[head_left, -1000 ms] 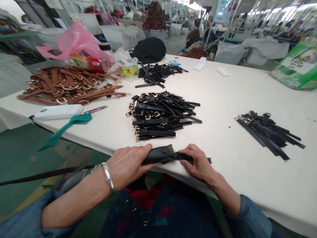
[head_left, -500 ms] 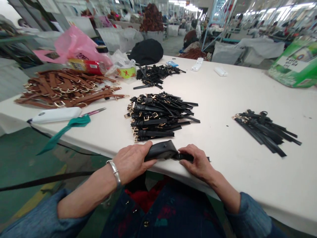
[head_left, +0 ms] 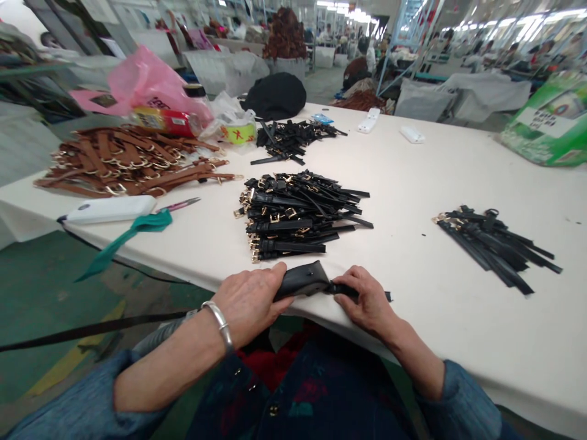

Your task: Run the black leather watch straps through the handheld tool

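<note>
At the table's front edge my left hand [head_left: 254, 296], with a silver bangle at the wrist, is closed on a wide, curved black leather piece [head_left: 305, 278]. A small dark spot, a stud or a hole, shows on it. My right hand [head_left: 364, 299] pinches a narrow black strap [head_left: 342, 288] whose tip sticks out past the fingers. Both pieces meet between my hands; the exact join is too small to make out. Just beyond lies a pile of black straps with gold buckles [head_left: 298, 214].
On the right lies a smaller bunch of black straps [head_left: 498, 244]. Brown straps [head_left: 123, 159], a white device [head_left: 110, 209], scissors-like snips [head_left: 183, 204] and a teal cloth strip [head_left: 128, 238] are at left. A black cap [head_left: 274, 96] and a green bag [head_left: 548, 125] stand farther back.
The view has shifted slightly, so everything on the table appears a little to the right. My hands keep the same hold, and the two pieces look almost unmoved.
</note>
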Tool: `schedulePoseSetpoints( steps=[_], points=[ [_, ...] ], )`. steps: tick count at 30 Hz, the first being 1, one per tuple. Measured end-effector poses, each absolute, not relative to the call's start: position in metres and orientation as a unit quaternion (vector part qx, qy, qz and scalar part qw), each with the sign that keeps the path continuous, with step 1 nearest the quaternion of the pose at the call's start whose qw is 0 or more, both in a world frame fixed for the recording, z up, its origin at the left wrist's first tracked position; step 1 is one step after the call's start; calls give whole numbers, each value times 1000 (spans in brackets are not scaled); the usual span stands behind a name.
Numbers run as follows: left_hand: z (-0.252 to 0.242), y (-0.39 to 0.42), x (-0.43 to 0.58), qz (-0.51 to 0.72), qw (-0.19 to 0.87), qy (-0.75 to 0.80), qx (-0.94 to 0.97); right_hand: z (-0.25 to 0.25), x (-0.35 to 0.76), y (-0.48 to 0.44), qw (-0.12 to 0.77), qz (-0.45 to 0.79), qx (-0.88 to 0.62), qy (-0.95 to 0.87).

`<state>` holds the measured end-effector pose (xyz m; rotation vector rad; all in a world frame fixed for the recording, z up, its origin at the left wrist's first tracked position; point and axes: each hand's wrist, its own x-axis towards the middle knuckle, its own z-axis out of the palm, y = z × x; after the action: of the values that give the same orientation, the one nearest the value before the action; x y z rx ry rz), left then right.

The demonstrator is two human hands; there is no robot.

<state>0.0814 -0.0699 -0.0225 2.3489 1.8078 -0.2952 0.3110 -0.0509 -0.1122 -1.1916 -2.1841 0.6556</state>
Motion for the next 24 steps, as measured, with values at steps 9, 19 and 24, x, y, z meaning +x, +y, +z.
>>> schedulePoseSetpoints(
  steps=[9, 19, 24],
  points=[
    [-19, -85, 69, -105, 102, 598, 788, -110, 310, -53, 276, 249, -441, -817],
    [-23, -75, 78, -95, 91, 613, 779, -107, 309, -53, 267, 238, -456, -815],
    [-26, -79, 72, -82, 92, 622, 774, -109, 309, -54, 270, 238, -452, -816]
  ],
)
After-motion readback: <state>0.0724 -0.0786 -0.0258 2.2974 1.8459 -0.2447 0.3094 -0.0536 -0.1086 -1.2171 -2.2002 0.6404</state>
